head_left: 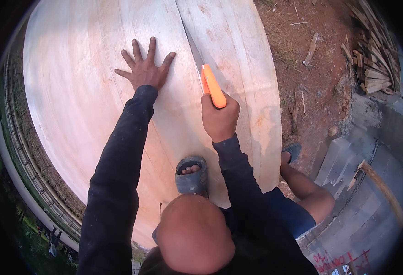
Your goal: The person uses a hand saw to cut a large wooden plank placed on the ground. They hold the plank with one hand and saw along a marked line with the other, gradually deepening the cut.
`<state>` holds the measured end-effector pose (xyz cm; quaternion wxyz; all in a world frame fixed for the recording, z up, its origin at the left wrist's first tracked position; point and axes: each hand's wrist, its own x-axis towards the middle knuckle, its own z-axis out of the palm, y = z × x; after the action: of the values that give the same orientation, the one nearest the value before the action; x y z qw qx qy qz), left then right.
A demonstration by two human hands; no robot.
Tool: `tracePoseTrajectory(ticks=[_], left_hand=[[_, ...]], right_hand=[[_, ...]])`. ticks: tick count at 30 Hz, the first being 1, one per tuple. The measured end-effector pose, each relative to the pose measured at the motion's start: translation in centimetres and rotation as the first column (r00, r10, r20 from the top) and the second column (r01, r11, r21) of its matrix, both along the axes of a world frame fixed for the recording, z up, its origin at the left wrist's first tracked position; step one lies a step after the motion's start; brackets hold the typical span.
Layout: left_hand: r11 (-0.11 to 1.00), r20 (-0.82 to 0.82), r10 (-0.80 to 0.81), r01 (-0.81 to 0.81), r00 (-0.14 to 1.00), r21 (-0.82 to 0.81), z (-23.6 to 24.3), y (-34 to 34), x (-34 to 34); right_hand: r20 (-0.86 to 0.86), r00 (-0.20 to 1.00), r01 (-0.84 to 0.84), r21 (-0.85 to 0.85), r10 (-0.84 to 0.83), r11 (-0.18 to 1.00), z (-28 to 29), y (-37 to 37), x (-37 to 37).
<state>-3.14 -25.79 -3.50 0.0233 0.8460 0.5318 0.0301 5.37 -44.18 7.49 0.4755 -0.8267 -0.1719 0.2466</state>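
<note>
Plywood (73, 91) lies in one big, flat, pale tan sheet under both arms, which wear long black sleeves (114, 160). The left grip (144, 73) rests flat on the plywood with its fingers spread wide apart. The right grip (220, 120) is wrapped tight around a smooth, bright orange, curved handle (214, 87), which sits over the plywood. A thin dark line (193, 45) runs from there toward the plywood's far part; I cannot tell if it is a blade or a gap. A dark grey rubber sandal (192, 183) with a foot in it stands on the plywood's near part. Red-brown dirt (297, 73) is right of the plywood, and past that is a heap of rough brown wood sticks (375, 57).
</note>
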Motion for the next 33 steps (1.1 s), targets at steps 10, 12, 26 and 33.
tracePoseTrajectory(ticks=[10,12,26,33], left_hand=[[1.000,0.007,0.009,-0.009,1.000,-0.012,0.4,-0.4,0.4],[1.000,-0.021,0.005,-0.005,1.000,-0.031,0.9,-0.2,1.5],[0.999,-0.012,0.010,-0.010,1.000,-0.042,0.7,-0.6,0.5],[1.000,-0.013,-0.013,0.013,1.000,-0.015,0.4,-0.6,1.1]], right_hand=[[-0.048,0.999,0.026,-0.008,-0.026,1.000,0.8,-3.3,-1.4],[0.032,0.999,0.011,0.017,-0.012,1.000,-1.9,4.0,1.9],[-0.155,0.986,0.055,-0.012,-0.056,0.998,5.9,-8.5,-3.0],[0.013,0.999,-0.039,-0.080,0.040,0.996,-1.2,4.5,2.3]])
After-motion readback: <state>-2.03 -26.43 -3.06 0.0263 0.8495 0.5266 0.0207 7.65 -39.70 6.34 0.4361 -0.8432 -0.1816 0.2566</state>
